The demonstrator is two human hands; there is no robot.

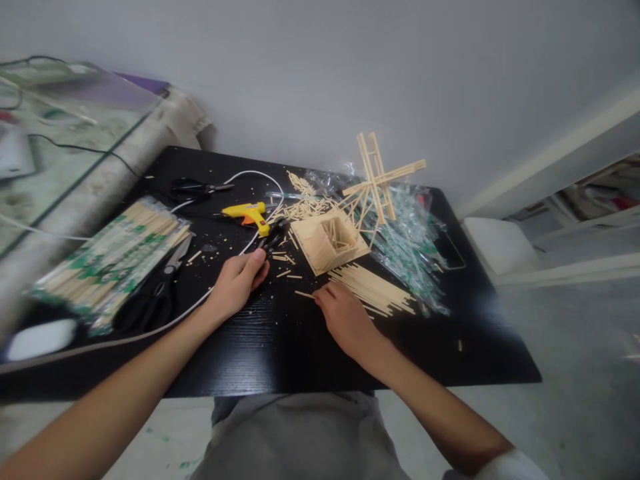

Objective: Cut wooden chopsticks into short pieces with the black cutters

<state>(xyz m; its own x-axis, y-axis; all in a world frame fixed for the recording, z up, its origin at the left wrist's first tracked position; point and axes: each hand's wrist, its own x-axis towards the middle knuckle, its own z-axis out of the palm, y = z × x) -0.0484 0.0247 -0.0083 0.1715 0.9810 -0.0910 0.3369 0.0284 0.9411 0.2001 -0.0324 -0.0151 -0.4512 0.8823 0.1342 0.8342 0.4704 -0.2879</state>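
Observation:
My left hand point(240, 280) is closed around a dark hand tool point(274, 235) that looks like pliers or snips; blur hides its exact kind. Between the fingertips of my right hand point(345, 317) a thin wooden stick point(304, 294) is pinched, its free end pointing left. Just beyond that hand lies a bundle of long wooden sticks point(377, 290). Behind the bundle stands a model built of sticks: a square hollow block point(333, 243) on a flat base, with a cross-shaped frame point(377, 179) at its back right.
A yellow glue gun point(247, 213) with a white cord lies left of the model. Further left are black-handled pliers point(200, 189), large scissors point(160, 287) and packaged sticks point(120, 253). Short cut pieces point(310, 208) pile behind, and plastic wrappers point(410, 240) lie at the right.

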